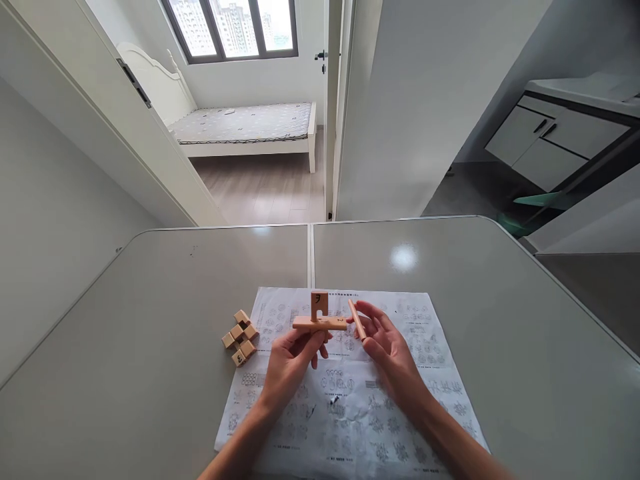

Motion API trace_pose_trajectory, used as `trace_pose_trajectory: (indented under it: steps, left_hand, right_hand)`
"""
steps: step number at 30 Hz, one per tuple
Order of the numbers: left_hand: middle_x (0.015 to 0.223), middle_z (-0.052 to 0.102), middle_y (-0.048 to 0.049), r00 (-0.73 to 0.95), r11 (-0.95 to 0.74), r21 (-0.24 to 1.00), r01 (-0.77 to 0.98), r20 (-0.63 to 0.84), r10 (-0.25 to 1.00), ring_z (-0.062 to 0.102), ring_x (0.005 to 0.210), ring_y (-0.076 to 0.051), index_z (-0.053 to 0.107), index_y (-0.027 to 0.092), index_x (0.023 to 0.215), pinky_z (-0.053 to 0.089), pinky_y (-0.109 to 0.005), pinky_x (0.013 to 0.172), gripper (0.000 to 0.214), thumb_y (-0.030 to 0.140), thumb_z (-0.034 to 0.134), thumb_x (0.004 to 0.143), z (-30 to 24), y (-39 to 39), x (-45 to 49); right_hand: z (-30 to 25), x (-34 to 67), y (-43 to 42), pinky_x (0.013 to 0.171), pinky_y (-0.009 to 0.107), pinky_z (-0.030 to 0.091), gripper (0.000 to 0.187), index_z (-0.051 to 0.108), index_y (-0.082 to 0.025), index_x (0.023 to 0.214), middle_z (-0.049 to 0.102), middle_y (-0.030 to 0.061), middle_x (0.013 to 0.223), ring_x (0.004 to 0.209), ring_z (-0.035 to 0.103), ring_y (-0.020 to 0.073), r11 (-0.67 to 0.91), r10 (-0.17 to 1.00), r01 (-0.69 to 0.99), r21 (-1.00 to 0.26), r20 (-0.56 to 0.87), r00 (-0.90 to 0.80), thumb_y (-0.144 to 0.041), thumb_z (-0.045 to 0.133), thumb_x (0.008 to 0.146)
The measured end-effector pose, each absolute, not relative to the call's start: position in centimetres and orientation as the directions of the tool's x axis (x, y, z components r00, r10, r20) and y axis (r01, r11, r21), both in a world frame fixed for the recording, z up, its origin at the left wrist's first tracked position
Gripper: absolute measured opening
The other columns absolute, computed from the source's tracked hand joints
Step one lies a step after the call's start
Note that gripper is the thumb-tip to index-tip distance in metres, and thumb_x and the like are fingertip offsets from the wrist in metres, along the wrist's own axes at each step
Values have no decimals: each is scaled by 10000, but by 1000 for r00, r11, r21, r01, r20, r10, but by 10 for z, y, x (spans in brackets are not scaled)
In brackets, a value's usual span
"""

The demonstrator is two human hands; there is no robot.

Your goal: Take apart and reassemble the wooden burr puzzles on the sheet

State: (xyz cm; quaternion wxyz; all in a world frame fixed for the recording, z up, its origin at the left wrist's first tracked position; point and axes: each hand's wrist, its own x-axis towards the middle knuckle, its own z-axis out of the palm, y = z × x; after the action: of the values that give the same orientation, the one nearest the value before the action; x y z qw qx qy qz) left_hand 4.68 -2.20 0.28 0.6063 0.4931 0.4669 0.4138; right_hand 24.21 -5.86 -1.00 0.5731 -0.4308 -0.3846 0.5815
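Note:
My left hand [295,360] is closed on two joined wooden puzzle pieces. One is a flat bar [306,323] lying crosswise; the other is an upright notched piece [320,302] marked with a black numeral. Between the thumb and fingers of my right hand [387,340] is a slim wooden stick [357,320], tilted and close to the bar's right end. Beneath both hands lies a large printed paper sheet [350,427] with rows of small line diagrams. An interlocked cluster of wooden blocks [240,339] rests at the sheet's left edge, one block bearing a numeral.
The grey table [125,373] has a seam running down its far middle and angled far corners. Past it, a doorway leads to a room with a bed [245,127]. A white cabinet [555,133] and a green chair [540,200] are at the right.

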Motion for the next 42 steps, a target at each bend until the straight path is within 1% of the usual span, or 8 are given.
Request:
trace_pose_trajectory:
  steps: [4, 11, 17, 22, 26, 33, 37, 42]
  left_hand:
    - [876, 789, -86, 230, 163, 987, 2, -159, 960, 631, 622, -124, 809, 149, 991, 497, -219, 545, 319, 448, 784, 880, 1, -23, 49]
    - [824, 781, -62, 212, 115, 993, 40, -121, 970, 643, 605, -125, 817, 164, 998, 508, -214, 537, 296, 436, 776, 889, 1, -23, 48]
    - [826, 795, -58, 268, -4, 985, 172, -42, 963, 687, 662, -151, 816, 177, 958, 535, -237, 615, 236, 394, 727, 936, 1, -29, 48]
    - [681, 751, -13, 290, -152, 928, 340, 50, 956, 621, 575, -126, 786, 179, 863, 465, -222, 578, 225, 301, 636, 979, -5, -33, 50]
    - [740, 766, -18, 388, -246, 902, 354, 98, 917, 669, 654, -142, 772, 179, 899, 474, -228, 634, 229, 218, 566, 989, -6, -34, 50]
    - [789, 760, -44, 510, -290, 892, 347, 80, 856, 686, 684, -165, 752, 179, 906, 493, -245, 654, 262, 218, 510, 999, -6, -35, 49]
    - [742, 744, -31, 526, -313, 868, 386, 72, 848, 598, 585, -137, 774, 189, 925, 447, -230, 583, 246, 234, 539, 983, -7, -36, 49]
    - [710, 729, -23, 530, -296, 882, 367, 63, 846, 584, 569, -128, 777, 194, 892, 450, -220, 571, 258, 244, 543, 986, -5, -35, 50]
  right_hand:
    - [-11, 237, -59, 1165, 495, 465, 782, 569, -300, 1411, 521, 129, 1574, 1390, 562, 355, -101, 995, -487, -868, -95, -37, -658, 849, 775]
    - [-18, 238, -60, 1225, 532, 387, 707, 513, -325, 1460, 494, 118, 1602, 1448, 515, 346, -126, 989, -511, -850, -68, -129, -583, 806, 871]
    - [-11, 235, -63, 1176, 518, 449, 712, 485, -375, 1487, 517, 96, 1574, 1403, 562, 326, -160, 972, -463, -872, -57, -227, -568, 806, 881]
    - [-15, 232, -67, 1149, 509, 477, 694, 473, -389, 1495, 549, 83, 1534, 1366, 588, 315, -114, 981, -382, -917, -43, -191, -498, 811, 899]
    - [-21, 233, -71, 1181, 510, 448, 717, 450, -381, 1525, 610, 82, 1466, 1366, 589, 307, -102, 986, -263, -959, -62, -158, -474, 806, 909]
    - [-18, 232, -73, 1051, 474, 565, 816, 494, -362, 1489, 593, 99, 1454, 1286, 642, 332, -66, 997, -168, -984, -59, -51, -469, 899, 789]
    - [-21, 233, -74, 1097, 484, 534, 784, 489, -343, 1473, 596, 105, 1457, 1370, 570, 341, -10, 1000, -142, -990, -9, -9, -459, 881, 804]
    - [-21, 235, -74, 1114, 492, 517, 779, 504, -328, 1451, 601, 109, 1445, 1352, 576, 348, 7, 1000, -114, -994, 6, 14, -499, 881, 791]
